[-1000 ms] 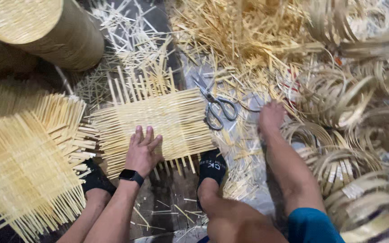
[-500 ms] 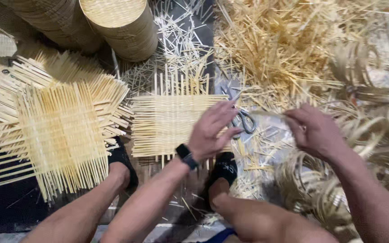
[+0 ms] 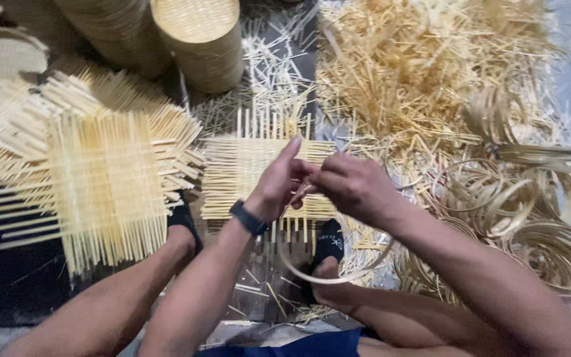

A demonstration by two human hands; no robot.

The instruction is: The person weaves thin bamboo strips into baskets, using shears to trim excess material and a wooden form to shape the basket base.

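My left hand [image 3: 277, 182] and my right hand [image 3: 350, 185] meet above a small woven bamboo mat [image 3: 246, 173] that lies on the floor between my feet. Both hands pinch the top of a thin bamboo ring [image 3: 338, 276], which hangs down in a loop over my right foot. A black watch sits on my left wrist. My feet wear black sandals, one at each lower corner of the mat.
A larger stack of woven mats [image 3: 94, 178] lies to the left. Woven round baskets [image 3: 199, 39] stand at the top. Loose bamboo strips [image 3: 404, 73] are heaped at upper right, and several bamboo rings [image 3: 536, 225] pile up at right.
My right hand came in from the ring pile with a ring. My left hand lifted off the mat to meet it. The camera view shifted right.
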